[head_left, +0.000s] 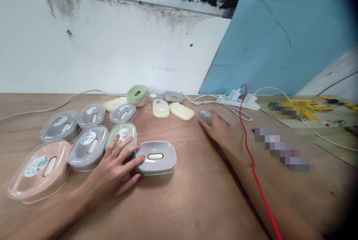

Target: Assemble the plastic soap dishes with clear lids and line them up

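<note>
My left hand [117,167] lies on the wooden table [195,195] with fingers spread. Its fingertips touch a green soap box with a clear lid [122,136] and the left edge of a grey soap box without a lid [157,157]. My right hand [220,128] reaches far forward, and its fingers close around a small clear lid with a round label [204,114]. A red cord [253,165] runs along my right forearm.
Several lidded soap boxes, grey [88,147] and pink [40,169], sit at the left. Cream [181,110] and green [137,94] box parts lie farther back. A white power strip [237,101] with plugs and cables lies at the back right, under a white wall and blue sheet.
</note>
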Demonstrator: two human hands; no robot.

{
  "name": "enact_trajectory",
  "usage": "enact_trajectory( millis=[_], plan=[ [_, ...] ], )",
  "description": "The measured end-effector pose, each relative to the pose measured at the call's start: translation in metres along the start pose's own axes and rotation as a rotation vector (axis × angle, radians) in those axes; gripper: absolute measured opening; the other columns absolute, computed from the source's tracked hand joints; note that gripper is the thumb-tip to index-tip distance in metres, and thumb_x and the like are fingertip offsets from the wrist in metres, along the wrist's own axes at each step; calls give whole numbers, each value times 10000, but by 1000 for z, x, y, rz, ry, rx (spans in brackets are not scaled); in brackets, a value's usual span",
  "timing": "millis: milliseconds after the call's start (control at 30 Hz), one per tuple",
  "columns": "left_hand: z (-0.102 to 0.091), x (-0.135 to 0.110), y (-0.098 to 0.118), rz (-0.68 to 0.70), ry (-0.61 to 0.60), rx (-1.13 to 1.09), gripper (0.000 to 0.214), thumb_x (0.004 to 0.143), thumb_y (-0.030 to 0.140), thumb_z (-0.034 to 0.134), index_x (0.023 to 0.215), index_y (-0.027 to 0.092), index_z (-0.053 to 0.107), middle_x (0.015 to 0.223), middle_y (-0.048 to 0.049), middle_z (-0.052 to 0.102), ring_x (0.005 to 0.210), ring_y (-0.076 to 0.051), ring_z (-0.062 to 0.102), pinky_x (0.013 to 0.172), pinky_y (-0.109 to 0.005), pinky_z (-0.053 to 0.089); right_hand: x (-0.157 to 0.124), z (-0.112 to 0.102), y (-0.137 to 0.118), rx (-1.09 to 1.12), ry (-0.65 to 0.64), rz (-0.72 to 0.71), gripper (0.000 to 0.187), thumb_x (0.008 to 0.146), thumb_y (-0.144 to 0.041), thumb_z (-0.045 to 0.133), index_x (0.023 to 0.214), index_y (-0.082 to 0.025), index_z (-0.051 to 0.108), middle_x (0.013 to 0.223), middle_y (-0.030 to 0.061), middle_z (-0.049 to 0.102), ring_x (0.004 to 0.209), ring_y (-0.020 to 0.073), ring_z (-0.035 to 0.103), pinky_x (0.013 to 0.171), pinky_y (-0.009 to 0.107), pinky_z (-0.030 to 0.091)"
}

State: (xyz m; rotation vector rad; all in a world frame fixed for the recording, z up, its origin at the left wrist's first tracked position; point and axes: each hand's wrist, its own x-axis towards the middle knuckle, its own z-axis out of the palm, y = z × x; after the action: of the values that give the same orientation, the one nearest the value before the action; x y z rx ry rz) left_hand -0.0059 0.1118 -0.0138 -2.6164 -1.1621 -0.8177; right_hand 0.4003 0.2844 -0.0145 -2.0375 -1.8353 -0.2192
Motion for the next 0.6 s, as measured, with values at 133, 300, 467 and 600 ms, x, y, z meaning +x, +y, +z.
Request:
enact_trajectory(
  millis=[133,300,467,600],
  plan=[
    [-4,2,1,19,28,-6,399,977,272,688,1374,255,660,1434,-86,667,1496,-361,471,1331,-654,213,0,-19,-5,32,218,8,614,1045,-526,502,1493,-106,509,1366,296,640,1269,468,611,1027,608,471],
    [-7,6,5,22,102,-7,379,973,260,709,1344,227,636,1380,-100,686,1480,-360,473,1321,-653,228,-13,-43,-28,316,518,-260,578,1101,-512,355,1548,-153,430,1503,216,556,1427,358,518,1177,576,430],
    [-8,6,1,-95,149,-54,522,984,337,710,1437,180,504,1404,-155,648,1479,-368,463,1281,-627,305,-52,-44,-71,637,272,-882,450,1058,-425,584,1484,-281,589,1470,154,619,1339,348,614,1105,553,523],
    [-10,5,-3,-142,143,-52,629,966,431,739,1477,180,473,1448,-175,609,1486,-393,444,1260,-632,330,-75,-37,-93,790,80,-1023,448,1012,-443,679,1434,-295,657,1447,141,646,1277,333,656,1049,520,575]
  ],
)
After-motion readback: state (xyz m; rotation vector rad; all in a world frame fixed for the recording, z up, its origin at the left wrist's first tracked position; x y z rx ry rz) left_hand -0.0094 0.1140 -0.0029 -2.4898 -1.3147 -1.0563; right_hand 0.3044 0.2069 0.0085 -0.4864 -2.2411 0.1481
